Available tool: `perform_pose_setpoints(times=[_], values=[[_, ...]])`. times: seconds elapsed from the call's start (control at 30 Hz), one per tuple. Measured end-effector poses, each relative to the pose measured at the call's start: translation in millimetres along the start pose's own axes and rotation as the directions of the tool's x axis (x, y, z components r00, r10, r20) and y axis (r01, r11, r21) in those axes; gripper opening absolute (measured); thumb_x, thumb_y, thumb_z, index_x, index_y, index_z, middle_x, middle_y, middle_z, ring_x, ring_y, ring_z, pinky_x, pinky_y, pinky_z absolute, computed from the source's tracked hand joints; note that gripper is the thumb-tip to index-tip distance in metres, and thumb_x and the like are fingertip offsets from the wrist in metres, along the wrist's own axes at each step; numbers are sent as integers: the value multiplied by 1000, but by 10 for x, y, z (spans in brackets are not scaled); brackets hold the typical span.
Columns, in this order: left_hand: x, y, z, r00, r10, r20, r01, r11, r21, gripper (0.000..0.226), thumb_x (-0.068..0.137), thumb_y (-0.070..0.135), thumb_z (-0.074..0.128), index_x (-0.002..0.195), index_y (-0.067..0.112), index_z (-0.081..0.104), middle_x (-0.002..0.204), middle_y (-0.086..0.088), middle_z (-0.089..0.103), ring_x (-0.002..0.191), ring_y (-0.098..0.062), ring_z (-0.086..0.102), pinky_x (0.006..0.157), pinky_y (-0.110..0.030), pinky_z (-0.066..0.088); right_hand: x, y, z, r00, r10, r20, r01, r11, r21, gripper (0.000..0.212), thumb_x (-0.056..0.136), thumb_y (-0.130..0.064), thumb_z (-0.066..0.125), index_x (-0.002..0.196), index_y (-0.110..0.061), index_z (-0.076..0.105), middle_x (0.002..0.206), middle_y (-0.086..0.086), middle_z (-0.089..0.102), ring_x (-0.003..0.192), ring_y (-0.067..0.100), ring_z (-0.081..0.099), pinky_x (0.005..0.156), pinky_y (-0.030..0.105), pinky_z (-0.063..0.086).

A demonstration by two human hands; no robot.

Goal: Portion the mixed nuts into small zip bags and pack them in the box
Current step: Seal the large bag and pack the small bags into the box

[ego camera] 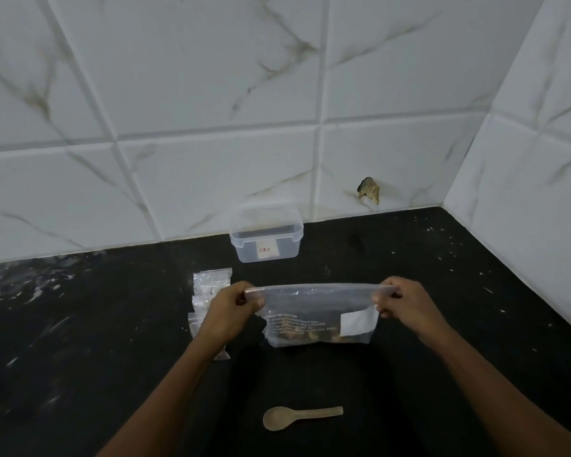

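Two hands, left hand (234, 305) and right hand (406, 303), pinch one nut bag (317, 316) at its top corners; behind it one box (267, 239), before it one spoon (297, 417), on the counter (442, 291).

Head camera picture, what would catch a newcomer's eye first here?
First, the big clear bag of nuts, held up mid-frame over the black counter, the left hand and right hand each pinching a top corner. Behind it a clear plastic box stands against the marble-tiled wall. A spoon lies nearest the camera.
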State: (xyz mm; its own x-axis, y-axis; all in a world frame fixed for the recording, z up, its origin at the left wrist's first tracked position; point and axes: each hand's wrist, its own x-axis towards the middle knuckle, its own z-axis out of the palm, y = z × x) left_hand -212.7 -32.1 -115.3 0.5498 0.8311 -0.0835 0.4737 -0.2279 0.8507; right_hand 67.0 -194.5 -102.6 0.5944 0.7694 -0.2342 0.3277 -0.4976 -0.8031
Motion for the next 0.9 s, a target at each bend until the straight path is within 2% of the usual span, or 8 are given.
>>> perform_pose_setpoints(times=[0.17, 0.27, 0.43, 0.53, 0.67, 0.73, 0.8, 0.9], values=[[211, 237, 295, 999, 36, -17, -37, 999, -39, 3, 91, 17, 66, 93, 17, 68, 87, 0, 69, 83, -11, 65, 72, -22, 49, 122, 25, -366, 982, 46, -182, -12, 984, 180, 10, 87, -3, 64, 92, -12, 64, 93, 10, 67, 85, 21, 67, 72, 31, 57], [303, 373, 483, 997, 71, 24, -69, 997, -43, 4, 91, 17, 66, 94, 20, 68, 85, 3, 68, 78, -5, 64, 68, -16, 45, 211, 81, -578, 966, 98, -239, -43, 973, 228, 10, 88, -3, 62, 94, -11, 63, 96, 10, 66, 88, 22, 66, 83, 37, 57], [436, 508, 715, 997, 52, 50, -50, 998, -37, 6, 92, 16, 65, 97, 18, 68, 90, 1, 68, 82, -7, 64, 67, -14, 45, 306, 236, -713, 953, 146, -264, -76, 963, 258, 13, 87, 1, 62, 93, -10, 61, 97, 14, 64, 92, 26, 65, 86, 41, 55], [473, 468, 796, 998, 11, 58, -9, 999, -33, 5, 92, 15, 65, 94, 20, 67, 92, -1, 69, 88, -11, 66, 72, -16, 49, 344, 357, -662, 944, 233, -235, -164, 946, 280, 14, 86, 1, 62, 94, -11, 60, 101, 15, 63, 93, 25, 64, 86, 40, 54], [467, 398, 843, 995, -30, 92, 34, 998, -48, 5, 93, 19, 63, 97, 21, 66, 94, 6, 68, 87, -7, 65, 69, -16, 48, 384, 497, -568, 921, 315, -228, -267, 939, 216, 18, 85, 0, 63, 100, -8, 60, 102, 16, 63, 88, 24, 63, 85, 43, 53], [458, 381, 830, 994, -23, 106, 29, 998, -52, 9, 94, 21, 63, 102, 21, 65, 97, 7, 67, 89, -5, 65, 69, -16, 48, 383, 485, -564, 921, 291, -259, -261, 955, 144, 31, 87, 3, 58, 117, -4, 56, 104, 18, 62, 83, 25, 62, 82, 46, 52], [449, 368, 772, 994, -8, 108, 14, 998, -57, 16, 93, 24, 64, 109, 21, 64, 102, 7, 66, 94, -6, 64, 72, -16, 48, 350, 401, -584, 915, 229, -332, -229, 973, 41, 46, 89, 2, 55, 132, -12, 47, 115, 18, 58, 92, 29, 62, 81, 44, 53], [450, 333, 566, 997, 23, 69, -21, 999, -32, 27, 92, 30, 66, 117, 22, 62, 107, 8, 65, 99, -5, 61, 79, -16, 48, 288, 131, -567, 884, 21, -467, -56, 997, -62, 46, 89, 0, 55, 131, -15, 48, 120, 13, 55, 100, 25, 58, 84, 40, 50]])
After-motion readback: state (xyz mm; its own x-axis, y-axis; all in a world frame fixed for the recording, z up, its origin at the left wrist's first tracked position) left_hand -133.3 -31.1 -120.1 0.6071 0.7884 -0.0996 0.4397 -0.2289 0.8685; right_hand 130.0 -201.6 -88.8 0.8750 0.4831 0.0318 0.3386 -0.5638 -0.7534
